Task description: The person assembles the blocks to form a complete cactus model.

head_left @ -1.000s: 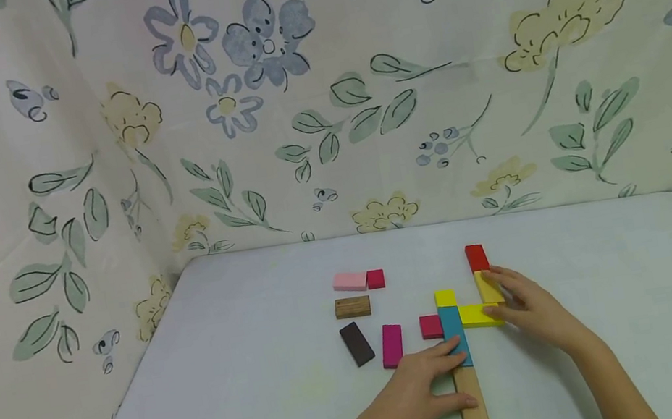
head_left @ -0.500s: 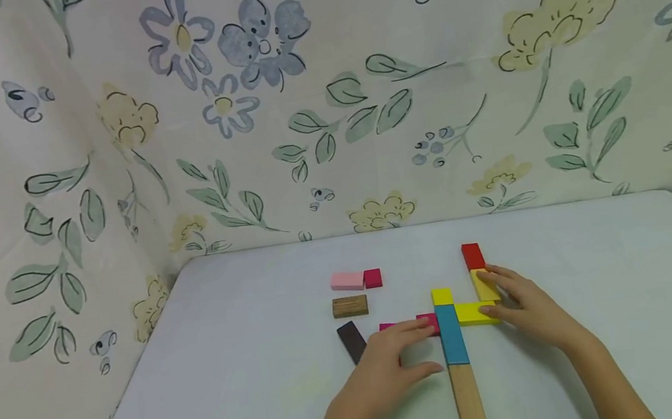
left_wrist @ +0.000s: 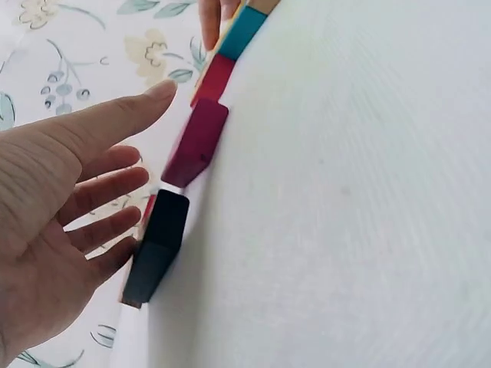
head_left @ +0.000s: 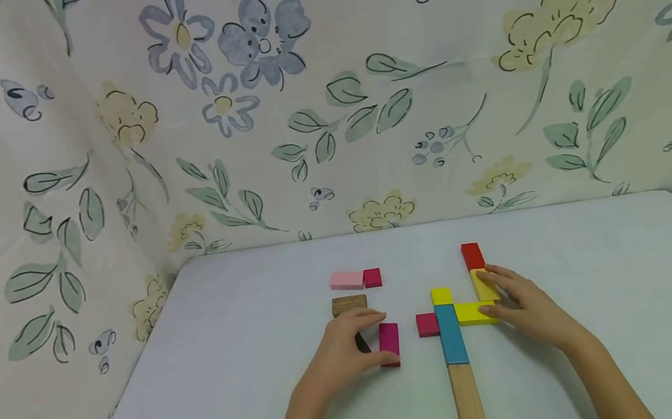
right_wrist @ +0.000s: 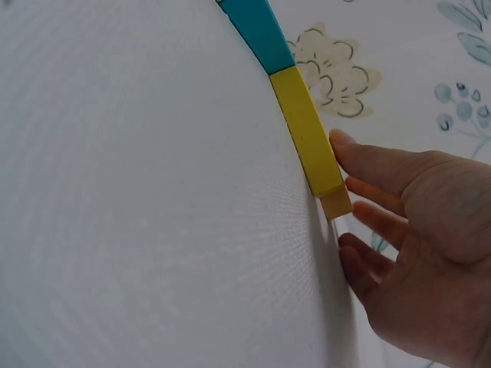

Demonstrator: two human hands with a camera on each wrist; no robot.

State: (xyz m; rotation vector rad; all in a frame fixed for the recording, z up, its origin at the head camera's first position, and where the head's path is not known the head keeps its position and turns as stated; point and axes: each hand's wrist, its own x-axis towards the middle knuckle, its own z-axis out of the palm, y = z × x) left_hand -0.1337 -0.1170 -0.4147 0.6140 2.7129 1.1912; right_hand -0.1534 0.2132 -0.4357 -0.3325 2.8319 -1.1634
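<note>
My left hand [head_left: 342, 351] is above the table with thumb and fingers spread apart, between a dark block [head_left: 362, 343] and a magenta block [head_left: 389, 339]. Its thumb overlaps the magenta block's near end in the head view, and the hand covers most of the dark block. On the right, my right hand [head_left: 537, 313] rests its fingertips on a light yellow block [head_left: 485, 286], thumb by the end of a bright yellow block [head_left: 474, 313]. A blue block [head_left: 451, 335], a long wooden block [head_left: 469, 408] and a small red block [head_left: 427, 324] join the bright yellow one in a flat figure.
A bright red block [head_left: 472, 256] tops the light yellow one, and a small yellow block [head_left: 441, 297] tops the blue. Farther left lie a pink block [head_left: 346, 280], a small crimson block [head_left: 372, 278] and a brown wooden block [head_left: 348, 303]. Floral cloth [head_left: 356, 89] hangs behind the table.
My left hand has left the blue and wooden blocks and moved left, past the small red block, to the magenta and dark blocks. The right hand stays at the yellow blocks.
</note>
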